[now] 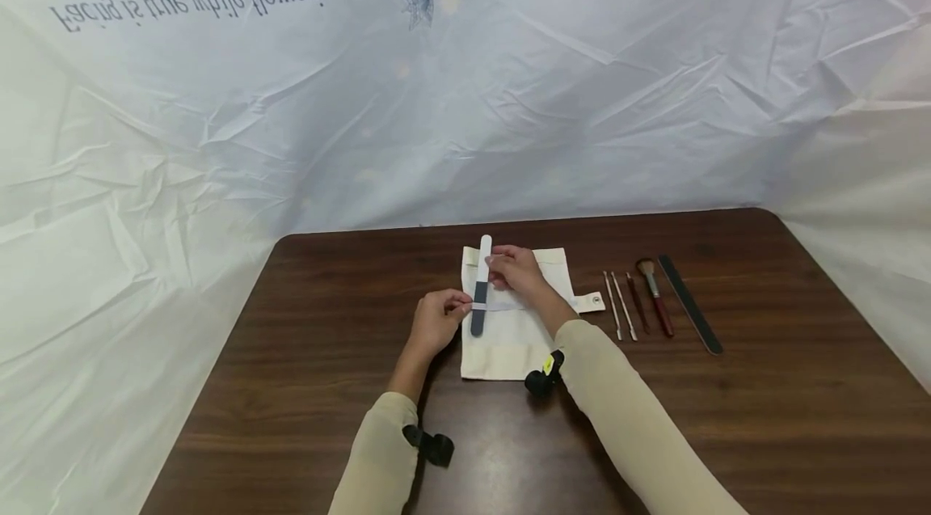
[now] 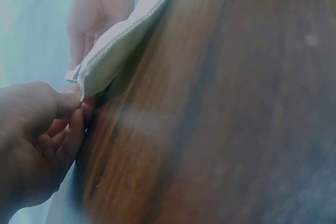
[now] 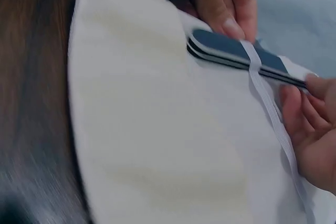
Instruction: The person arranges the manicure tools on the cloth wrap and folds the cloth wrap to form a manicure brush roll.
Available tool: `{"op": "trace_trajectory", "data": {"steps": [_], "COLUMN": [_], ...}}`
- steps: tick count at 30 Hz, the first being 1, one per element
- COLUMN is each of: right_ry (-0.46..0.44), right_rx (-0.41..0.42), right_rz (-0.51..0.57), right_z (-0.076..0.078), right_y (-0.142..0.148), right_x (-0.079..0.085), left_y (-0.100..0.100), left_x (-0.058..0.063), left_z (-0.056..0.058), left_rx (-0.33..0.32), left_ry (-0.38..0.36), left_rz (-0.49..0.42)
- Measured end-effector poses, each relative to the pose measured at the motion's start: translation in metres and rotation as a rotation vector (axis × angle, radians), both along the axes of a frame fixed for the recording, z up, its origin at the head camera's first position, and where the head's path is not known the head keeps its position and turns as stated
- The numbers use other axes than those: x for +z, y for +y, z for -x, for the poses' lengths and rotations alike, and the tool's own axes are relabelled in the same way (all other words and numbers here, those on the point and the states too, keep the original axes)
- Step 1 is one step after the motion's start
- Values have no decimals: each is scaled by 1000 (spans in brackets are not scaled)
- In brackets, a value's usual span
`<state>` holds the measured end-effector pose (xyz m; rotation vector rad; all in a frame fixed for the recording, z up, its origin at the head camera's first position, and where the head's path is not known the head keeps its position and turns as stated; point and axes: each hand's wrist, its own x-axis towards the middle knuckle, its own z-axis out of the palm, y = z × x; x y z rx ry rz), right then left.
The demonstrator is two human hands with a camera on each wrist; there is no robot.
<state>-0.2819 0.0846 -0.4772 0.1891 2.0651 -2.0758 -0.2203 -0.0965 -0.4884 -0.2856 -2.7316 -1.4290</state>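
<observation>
A cream cloth roll (image 1: 502, 357) lies spread on the table, with a white elastic band (image 3: 269, 98) across it. Under the band sits a nail file or buffer block (image 1: 480, 293), dark grey at the near end and white at the far end. In the right wrist view it looks like a stack of layers. My right hand (image 1: 520, 272) pinches its side near the white part. At the cloth's left edge, my left hand (image 1: 436, 322) pinches the hem (image 2: 83, 90) between thumb and fingers, close beside the band.
Right of the cloth lie two thin metal tools (image 1: 624, 306), a slim dark-red tool (image 1: 638, 303), a brush (image 1: 657, 297) with a red handle and a long dark nail file (image 1: 691, 305). A snap tab (image 1: 591, 302) sticks out from the cloth. White sheeting (image 1: 465, 111) hangs behind the table.
</observation>
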Motion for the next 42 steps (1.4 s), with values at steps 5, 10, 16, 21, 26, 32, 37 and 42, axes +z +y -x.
{"op": "trace_trajectory", "data": {"steps": [5,10,16,21,26,32,37,42], "right_ry": [-46,-54,-88,-98,-82,-107,-28,79], "right_rx": [179,304,447,503,510,545,627,629], "right_rz": [-74,-93,-174,-194,-187,-240,-404,-435], "right_z": [-2,-1,2,4,4,2,-5,-18], "right_y": [10,15,18,20,20,22,35,69], "right_x": [1,5,10,10,9,17,39,53], "left_y": [-1,-2,-1,0,0,-1,0,7], "left_x": [-2,-2,-1,-1,-1,0,10,23], "left_z": [-1,1,1,1,1,0,-4,-9], "left_rx": [-3,0,1,1,10,-12,-6,24], "left_ry": [-2,12,7,11,18,5,50,104], "left_rz": [-3,-13,-23,-20,-13,-17,82,186]}}
